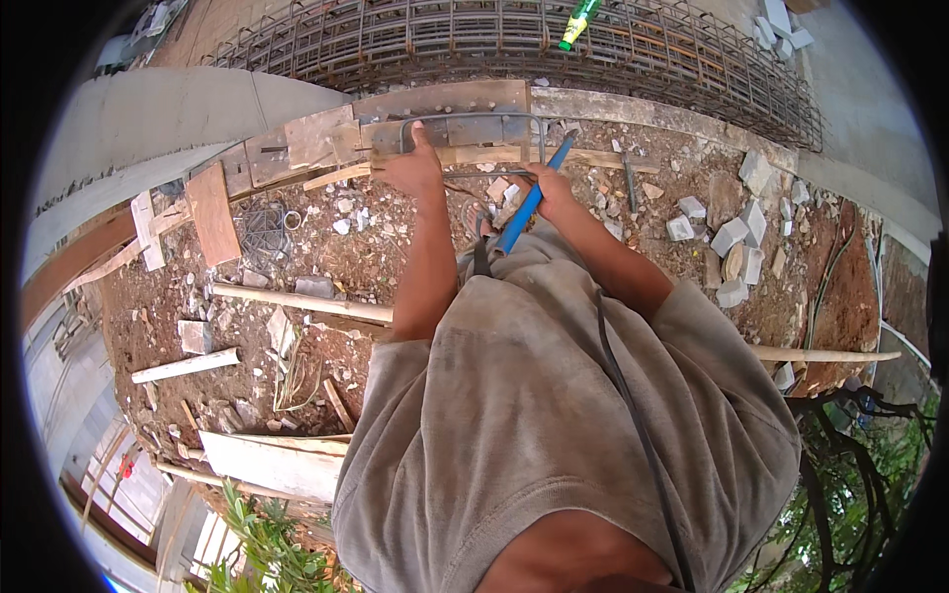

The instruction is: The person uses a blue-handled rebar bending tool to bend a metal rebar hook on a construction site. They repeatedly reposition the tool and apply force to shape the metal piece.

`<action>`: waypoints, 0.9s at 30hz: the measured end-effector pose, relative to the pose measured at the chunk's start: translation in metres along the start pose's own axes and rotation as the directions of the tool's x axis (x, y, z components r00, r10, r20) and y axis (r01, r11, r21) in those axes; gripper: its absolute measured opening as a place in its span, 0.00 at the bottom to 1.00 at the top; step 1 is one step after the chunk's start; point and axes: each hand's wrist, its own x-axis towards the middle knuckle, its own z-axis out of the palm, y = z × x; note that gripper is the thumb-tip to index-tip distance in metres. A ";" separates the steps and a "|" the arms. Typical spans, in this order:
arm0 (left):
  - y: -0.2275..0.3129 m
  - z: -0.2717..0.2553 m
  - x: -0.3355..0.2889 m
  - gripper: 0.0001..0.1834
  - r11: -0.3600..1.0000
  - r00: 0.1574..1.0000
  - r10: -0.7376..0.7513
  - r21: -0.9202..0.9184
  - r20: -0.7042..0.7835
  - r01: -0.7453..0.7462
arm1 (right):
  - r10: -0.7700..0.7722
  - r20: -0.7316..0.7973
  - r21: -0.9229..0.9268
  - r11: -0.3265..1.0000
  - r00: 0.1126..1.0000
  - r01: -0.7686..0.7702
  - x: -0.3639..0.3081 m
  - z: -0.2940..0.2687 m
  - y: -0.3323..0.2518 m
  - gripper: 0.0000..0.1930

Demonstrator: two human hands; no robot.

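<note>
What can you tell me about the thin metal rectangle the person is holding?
The rectangular hoop looks like dark steel rod, bent with rounded corners into two long sides and two short ones. Its long sides run left to right, and wooden boards show behind it. The left hand grips its left end; the right hand is at its lower right corner, hiding whether the loop closes there.

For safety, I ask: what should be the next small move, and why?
Perhaps slide the right hand along the blue bar toward the shirt: the hand sits close to a corner of the wire frame, where a pinch seems possible; the left hand holds its left end.
</note>
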 end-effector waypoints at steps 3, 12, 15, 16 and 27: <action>-0.005 -0.004 0.001 0.42 0.930 0.926 -0.223 -0.219 0.306 0.296 | -0.014 0.071 -0.069 0.997 0.997 0.019 -0.002 0.004 -0.015 0.10; -0.053 -0.001 0.036 0.19 0.644 0.906 -0.151 -0.656 0.395 0.394 | 0.090 0.106 -0.147 0.986 0.990 -0.074 -0.007 0.035 -0.001 0.15; -0.056 0.003 0.049 0.22 0.444 0.766 -0.320 -0.626 0.558 0.642 | 0.105 0.106 -0.145 0.985 0.989 -0.090 -0.004 0.039 0.007 0.17; -0.053 0.001 0.050 0.23 0.493 0.773 -0.321 -0.600 0.548 0.630 | 0.107 0.090 -0.132 0.987 0.990 -0.095 -0.003 0.039 0.010 0.17; 0.028 -0.007 0.101 0.20 0.676 0.768 0.620 -0.386 -0.160 -0.627 | 0.159 0.075 -0.007 0.987 0.984 -0.159 0.006 0.029 0.017 0.16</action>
